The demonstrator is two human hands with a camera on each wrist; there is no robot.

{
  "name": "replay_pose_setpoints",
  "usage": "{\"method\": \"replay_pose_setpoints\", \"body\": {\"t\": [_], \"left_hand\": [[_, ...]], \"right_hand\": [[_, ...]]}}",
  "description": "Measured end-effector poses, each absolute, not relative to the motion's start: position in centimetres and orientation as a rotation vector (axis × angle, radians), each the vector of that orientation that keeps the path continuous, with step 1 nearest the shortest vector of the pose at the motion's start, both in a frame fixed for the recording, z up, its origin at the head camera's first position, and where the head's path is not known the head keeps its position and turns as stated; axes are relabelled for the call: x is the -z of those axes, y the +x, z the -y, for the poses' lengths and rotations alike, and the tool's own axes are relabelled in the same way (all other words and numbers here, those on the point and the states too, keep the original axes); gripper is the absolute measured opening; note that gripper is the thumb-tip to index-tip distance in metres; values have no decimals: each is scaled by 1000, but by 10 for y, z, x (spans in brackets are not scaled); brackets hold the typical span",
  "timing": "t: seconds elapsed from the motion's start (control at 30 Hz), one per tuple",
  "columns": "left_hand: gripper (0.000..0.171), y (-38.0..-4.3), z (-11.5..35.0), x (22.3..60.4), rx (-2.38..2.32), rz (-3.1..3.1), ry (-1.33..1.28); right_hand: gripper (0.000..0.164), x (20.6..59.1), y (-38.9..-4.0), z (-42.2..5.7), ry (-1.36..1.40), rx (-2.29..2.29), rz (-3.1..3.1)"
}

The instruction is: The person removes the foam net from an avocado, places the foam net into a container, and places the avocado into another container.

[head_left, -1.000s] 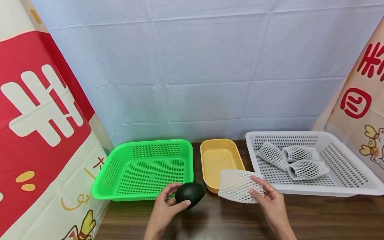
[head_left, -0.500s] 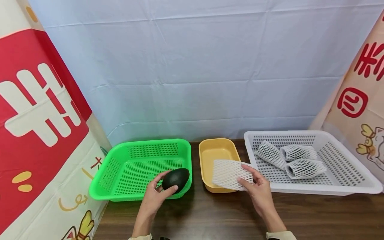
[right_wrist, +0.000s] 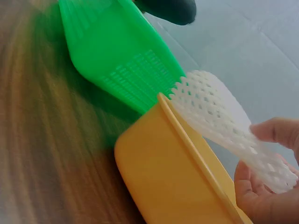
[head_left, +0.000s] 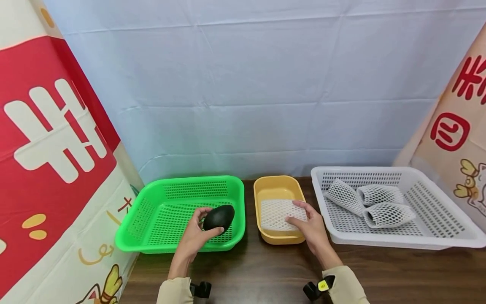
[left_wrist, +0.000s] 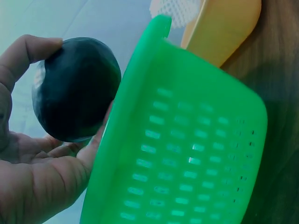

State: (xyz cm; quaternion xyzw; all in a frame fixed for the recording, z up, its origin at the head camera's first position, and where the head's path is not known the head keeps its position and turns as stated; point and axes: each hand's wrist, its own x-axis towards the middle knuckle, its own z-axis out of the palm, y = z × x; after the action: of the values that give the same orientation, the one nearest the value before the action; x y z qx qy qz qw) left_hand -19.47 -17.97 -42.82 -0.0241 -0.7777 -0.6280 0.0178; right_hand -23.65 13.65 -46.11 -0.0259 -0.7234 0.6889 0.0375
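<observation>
Fruit [head_left: 219, 217] over green basket [head_left: 163, 226]; sleeve [head_left: 276, 216] over yellow tub [head_left: 280, 239]; white basket [head_left: 379, 240]: three sleeves [head_left: 392, 214].

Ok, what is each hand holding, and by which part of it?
As the head view shows, the left hand grips the dark oval object around its left side; the right hand pinches the white mesh sleeve at its right end.

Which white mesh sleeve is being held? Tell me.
The mesh sleeve in the right hand, above the yellow tray; the other three lie in the white basket.
</observation>
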Motion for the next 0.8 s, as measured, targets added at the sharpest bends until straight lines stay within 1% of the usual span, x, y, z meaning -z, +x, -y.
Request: {"method": "replay_pose_setpoints", "body": {"t": [0.13, 0.27, 0.47, 0.6, 0.8], "left_hand": [[69, -199, 180, 428, 1879, 2478, -92], [70, -204, 182, 427, 1808, 2570, -81], [71, -214, 184, 428, 1781, 2667, -122], [71, -223, 183, 431, 1801, 2696, -180], [71, -232, 181, 435, 1748, 2769, -149]], "right_hand": [[54, 461, -246, -136, -99, -2064, 2323], [54, 467, -254, -133, -96, -1996, 2420], [54, 468, -261, -128, -95, -1712, 2667], [55, 468, -266, -125, 1, -1507, 2789], [59, 470, -273, -117, 161, -1279, 2930]]}}
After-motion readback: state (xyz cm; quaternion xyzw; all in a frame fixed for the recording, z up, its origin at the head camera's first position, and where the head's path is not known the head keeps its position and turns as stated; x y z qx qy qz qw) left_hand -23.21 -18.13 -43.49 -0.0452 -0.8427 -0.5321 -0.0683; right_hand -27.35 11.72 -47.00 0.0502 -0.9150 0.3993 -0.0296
